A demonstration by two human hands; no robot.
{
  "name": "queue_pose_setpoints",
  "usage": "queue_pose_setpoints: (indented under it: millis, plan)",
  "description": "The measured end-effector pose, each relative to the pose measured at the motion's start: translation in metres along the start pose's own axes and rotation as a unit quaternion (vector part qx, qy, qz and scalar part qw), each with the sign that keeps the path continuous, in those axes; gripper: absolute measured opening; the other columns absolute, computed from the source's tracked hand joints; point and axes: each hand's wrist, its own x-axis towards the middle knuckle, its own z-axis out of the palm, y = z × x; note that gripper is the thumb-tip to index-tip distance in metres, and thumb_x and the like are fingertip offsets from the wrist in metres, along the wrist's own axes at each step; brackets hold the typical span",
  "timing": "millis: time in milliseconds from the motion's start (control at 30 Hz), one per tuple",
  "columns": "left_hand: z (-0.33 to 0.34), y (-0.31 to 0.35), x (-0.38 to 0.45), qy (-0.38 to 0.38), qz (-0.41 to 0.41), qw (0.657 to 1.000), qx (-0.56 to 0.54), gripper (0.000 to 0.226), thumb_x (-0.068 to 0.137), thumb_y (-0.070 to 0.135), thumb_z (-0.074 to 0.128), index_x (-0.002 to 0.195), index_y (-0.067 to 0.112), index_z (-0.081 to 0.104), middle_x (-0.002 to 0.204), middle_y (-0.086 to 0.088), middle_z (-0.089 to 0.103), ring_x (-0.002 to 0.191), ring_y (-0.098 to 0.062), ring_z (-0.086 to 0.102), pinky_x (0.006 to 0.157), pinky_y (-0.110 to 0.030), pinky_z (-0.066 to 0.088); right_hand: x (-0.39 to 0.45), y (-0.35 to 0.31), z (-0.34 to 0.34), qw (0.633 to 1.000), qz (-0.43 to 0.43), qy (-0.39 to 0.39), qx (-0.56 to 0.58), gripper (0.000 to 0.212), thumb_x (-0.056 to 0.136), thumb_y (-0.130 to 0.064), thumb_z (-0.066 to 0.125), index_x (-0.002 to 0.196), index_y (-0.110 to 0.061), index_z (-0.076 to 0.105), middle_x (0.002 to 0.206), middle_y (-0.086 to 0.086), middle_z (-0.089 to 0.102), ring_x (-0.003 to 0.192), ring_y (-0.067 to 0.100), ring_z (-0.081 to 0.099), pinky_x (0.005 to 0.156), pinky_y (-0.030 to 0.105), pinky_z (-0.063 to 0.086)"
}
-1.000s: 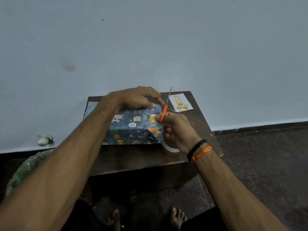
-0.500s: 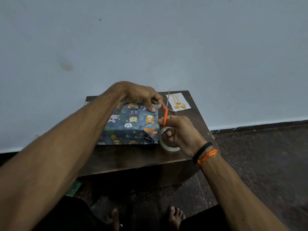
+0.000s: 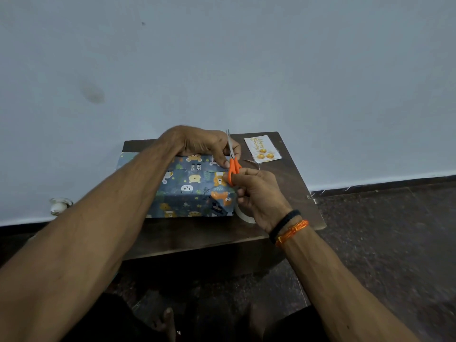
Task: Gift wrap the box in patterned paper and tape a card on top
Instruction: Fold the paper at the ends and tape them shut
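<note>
Plaster wall (image 3: 222, 70), pale and bare but for a dark smudge, fills the upper part of the view, and at its foot on the far left a small white object (image 3: 59, 206) sits on the floor; what it is cannot be told. Next comes the left forearm, reaching in from the lower left across a dark wooden table (image 3: 197, 238) that stands against the wall. On the table lies the box (image 3: 192, 188), covered in blue paper printed with little cartoon animals. A strip of the same paper shows flat on the table at the box's far left corner. The left hand (image 3: 199, 144) rests over the far top edge of the box with its fingers bent, and its fingertips (image 3: 225, 164) pinch something small at the box's right end; whether that is tape or a paper flap is too small to tell. Just beside those fingertips stand the scissors (image 3: 233, 166), orange handles low and steel blades pointing up and away, almost closed, crossing in front of the left hand's knuckles. The right hand (image 3: 256, 193) grips the handles with curled fingers, at the box's right end. A black band and an orange thread circle its wrist. Beneath that hand a roll of clear tape (image 3: 243, 215) peeks out, lying on the table beside the box. Further right, near the table's far corner and apart from the box, lies a white card (image 3: 262, 149) with gold lettering and gold balls. Dark speckled floor (image 3: 382, 243) spreads to the right.
</note>
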Motion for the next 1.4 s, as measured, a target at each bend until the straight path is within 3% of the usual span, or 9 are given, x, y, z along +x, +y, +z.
queue_pose_setpoints:
  millis: [67,167,433,600,767,833,933,1167,1400]
  plan:
    - [-0.001,0.001,-0.001,-0.005,0.000,1.000,0.010,0.028,0.082,0.004,0.066,0.110,0.005,0.065,0.098,-0.001,0.072,0.090,-0.012,0.067,0.080,-0.022,0.052,-0.001,0.001,0.002,1.000,-0.009,0.001,0.015,0.006,0.094,0.002,0.064,0.088,0.004,0.066,0.062,0.004,0.058,0.043,0.005,0.048,0.041,0.016,0.044]
    - [-0.005,-0.001,-0.002,-0.009,-0.021,1.000,0.019,0.033,0.090,0.008,0.066,0.119,-0.006,0.063,0.105,-0.010,0.074,0.093,-0.018,0.070,0.085,-0.028,0.054,-0.003,0.003,0.002,0.998,0.000,-0.004,0.058,0.010,0.095,0.002,0.062,0.103,0.009,0.065,0.062,0.008,0.058,0.045,0.009,0.053,0.045,0.019,0.052]
    - [-0.008,-0.001,0.000,0.006,-0.048,0.997,0.064,0.019,0.081,0.017,0.068,0.089,0.000,0.065,0.075,-0.001,0.062,0.070,-0.009,0.055,0.070,-0.020,0.046,-0.006,0.009,-0.001,0.986,0.072,-0.006,0.148,0.016,0.099,0.000,0.054,0.092,0.002,0.069,0.067,0.009,0.065,0.057,0.014,0.064,0.056,0.021,0.058]
    - [-0.013,0.009,-0.003,0.000,-0.047,0.991,0.126,0.014,0.081,0.018,0.071,0.081,0.005,0.064,0.076,-0.007,0.062,0.069,-0.008,0.055,0.070,-0.016,0.045,-0.006,0.009,0.000,0.985,0.092,-0.002,0.148,0.013,0.098,0.000,0.056,0.095,0.002,0.069,0.070,0.011,0.068,0.060,0.015,0.067,0.058,0.021,0.059]
    - [-0.015,0.005,-0.004,-0.025,-0.032,0.996,0.081,0.013,0.083,0.009,0.071,0.086,0.004,0.059,0.112,-0.037,0.063,0.092,-0.023,0.063,0.079,-0.029,0.051,-0.006,0.008,0.000,0.984,0.094,0.006,0.154,0.012,0.096,0.000,0.058,0.094,0.003,0.069,0.070,0.011,0.068,0.062,0.016,0.066,0.058,0.021,0.059]
    - [-0.015,-0.001,-0.003,-0.024,-0.036,0.997,0.063,0.018,0.082,0.009,0.073,0.088,0.005,0.057,0.113,-0.038,0.061,0.101,-0.032,0.060,0.089,-0.042,0.046,-0.005,0.007,0.000,0.984,0.089,0.003,0.154,0.011,0.095,-0.001,0.059,0.094,0.003,0.070,0.070,0.011,0.068,0.062,0.015,0.065,0.059,0.021,0.059]
    - [-0.013,-0.011,0.000,-0.002,-0.027,0.998,0.053,0.021,0.080,0.019,0.078,0.086,0.010,0.059,0.098,-0.037,0.055,0.097,-0.037,0.047,0.084,-0.048,0.037,-0.007,0.006,0.001,0.987,0.074,0.014,0.139,0.012,0.096,-0.002,0.059,0.094,0.002,0.070,0.068,0.011,0.068,0.059,0.015,0.065,0.057,0.021,0.058]
    - [-0.002,-0.019,-0.003,0.015,0.032,0.999,0.004,0.011,0.086,0.008,0.064,0.085,0.009,0.053,0.080,0.003,0.064,0.075,-0.012,0.056,0.071,-0.027,0.044,-0.033,-0.011,-0.010,0.975,-0.093,0.117,-0.162,0.045,0.085,-0.044,0.079,0.081,0.000,0.075,0.061,0.012,0.067,0.047,0.021,0.062,0.045,0.025,0.051]
    - [0.000,-0.027,0.000,0.034,0.049,0.998,-0.013,0.013,0.084,0.024,0.073,0.084,0.016,0.064,0.086,-0.015,0.051,0.085,-0.032,0.040,0.081,-0.045,0.032,-0.061,-0.015,-0.006,0.930,0.004,0.034,-0.366,0.060,0.083,-0.063,0.070,0.069,-0.004,0.072,0.052,0.002,0.063,0.040,0.015,0.056,0.040,0.024,0.045]
